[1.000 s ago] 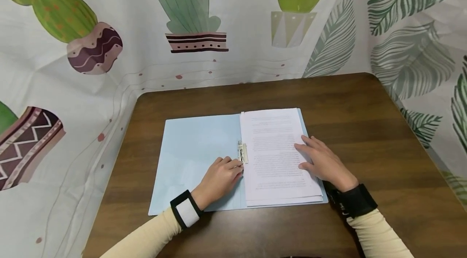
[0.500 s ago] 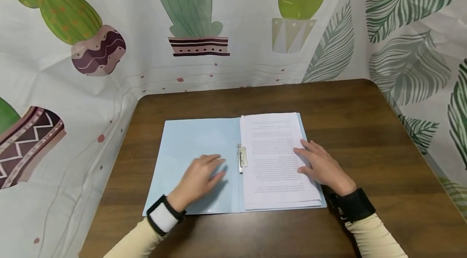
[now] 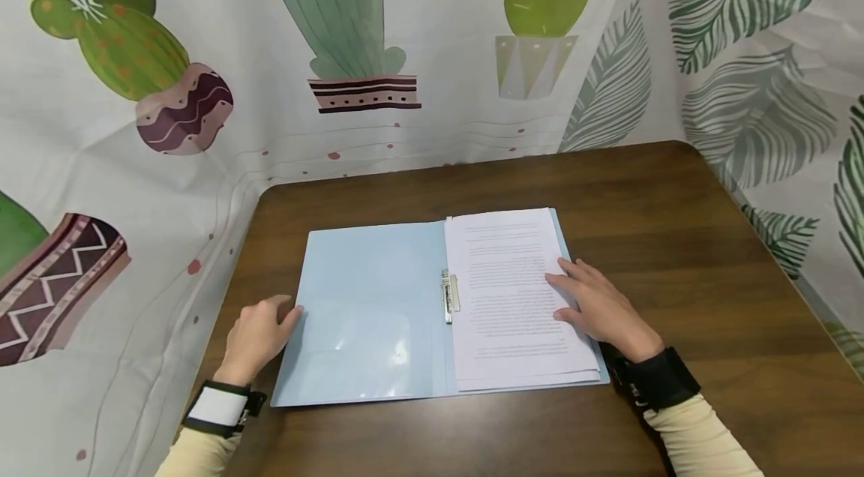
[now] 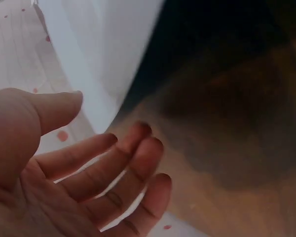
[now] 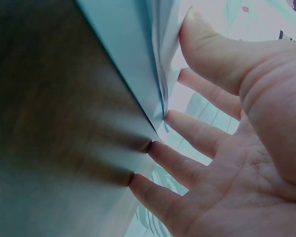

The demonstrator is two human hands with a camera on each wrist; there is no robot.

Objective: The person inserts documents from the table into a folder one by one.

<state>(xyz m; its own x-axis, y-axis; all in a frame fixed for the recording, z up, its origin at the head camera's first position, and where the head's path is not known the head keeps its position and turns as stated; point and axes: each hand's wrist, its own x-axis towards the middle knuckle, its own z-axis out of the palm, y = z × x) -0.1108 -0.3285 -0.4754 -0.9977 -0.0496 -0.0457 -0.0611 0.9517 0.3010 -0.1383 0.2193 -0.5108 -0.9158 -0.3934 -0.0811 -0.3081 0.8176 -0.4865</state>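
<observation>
A light blue folder (image 3: 364,289) lies spread on the table, its bare cover to the left. A stack of printed paper (image 3: 513,289) lies on its right half, beside a metal clip (image 3: 448,297) near the spine. My left hand (image 3: 255,334) is at the cover's left edge, thumb at the rim; in the left wrist view the thumb (image 4: 59,109) stands apart from loosely bent fingers (image 4: 123,182). My right hand (image 3: 604,308) rests with spread fingers at the right edge of the paper; in the right wrist view its lower fingertips (image 5: 138,180) touch the table.
The brown wooden table (image 3: 432,192) has rounded back corners. A white curtain (image 3: 459,34) printed with cacti and leaves hangs behind it and along both sides. Each wrist wears a black band (image 3: 658,379).
My left hand has left the metal clip and moved leftwards across the cover to its outer edge. The right hand stays at the paper's right edge.
</observation>
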